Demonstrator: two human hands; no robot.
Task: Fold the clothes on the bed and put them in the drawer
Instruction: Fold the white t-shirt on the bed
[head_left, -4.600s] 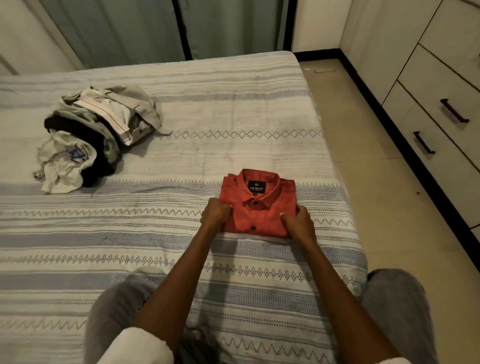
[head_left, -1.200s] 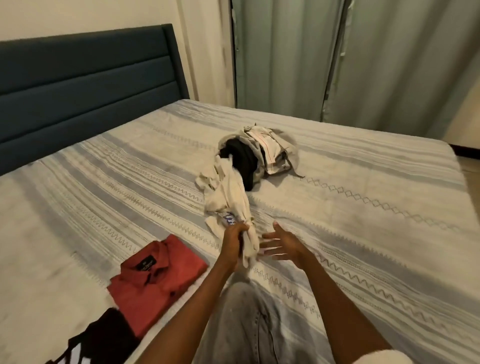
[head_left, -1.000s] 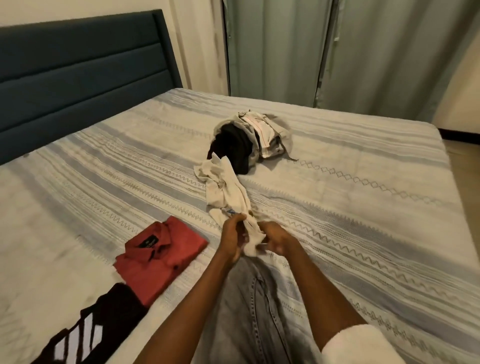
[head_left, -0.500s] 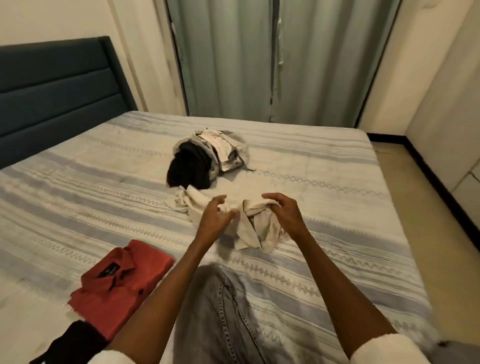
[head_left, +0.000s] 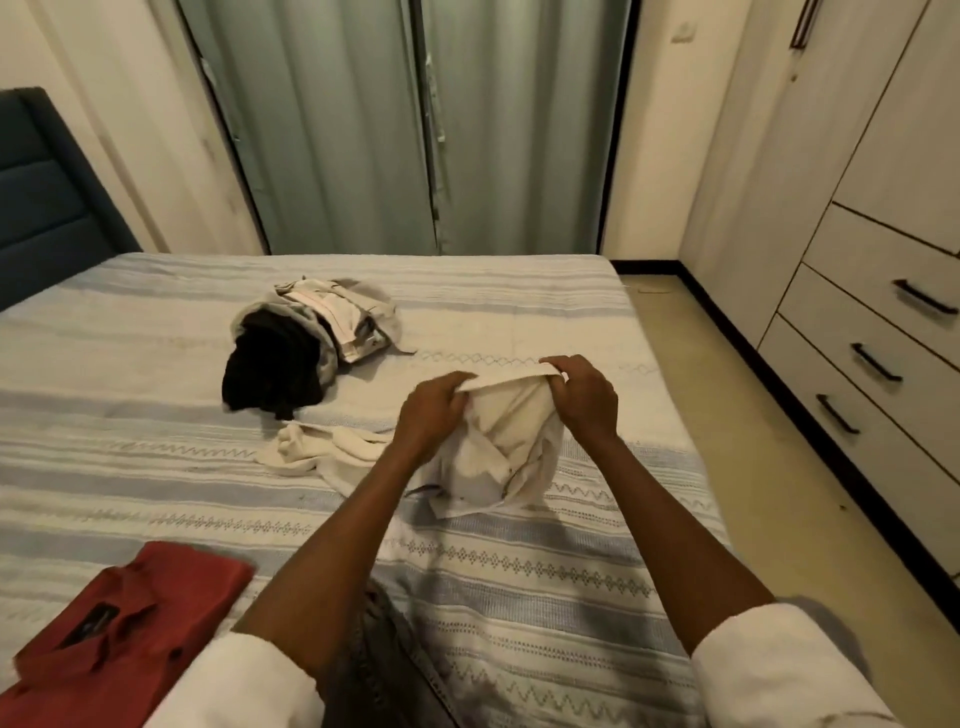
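1. Holding up a cream shirt (head_left: 501, 441), both hands work over the middle of the bed (head_left: 519, 571).
2. The left hand (head_left: 431, 415) has its grip clamped on the top edge of the cream shirt, with the fingers curled round the cloth.
3. The right hand (head_left: 584, 397) also has its grip clamped on that top edge, pinching it a little way from the left hand.
4. The top edge of the shirt is stretched between the two hands.
5. The rest of the shirt hangs down, and its bottom touches the bed.
6. One part of the shirt trails out to the left and lies flat on the bed.
7. A pile of clothes (head_left: 311, 343) sits farther up the bed, toward its far edge.
8. In that pile there is a black piece on the left and pale beige pieces on the right.
9. A red folded shirt (head_left: 124, 623) lies at the near left corner of the bed, well apart from the hands.
10. The bed has a striped cover in pale blue and cream with zigzag lines.
11. A dark blue headboard (head_left: 47, 208) stands at the left edge of the bed.
12. Grey-green curtains (head_left: 415, 130) hang behind the far edge of the bed.
13. Three drawers (head_left: 883, 338) with dark handles are on the right, across a strip of floor from the bed, and all look closed.
14. White sleeves (head_left: 779, 670) cover the arms near the elbows.
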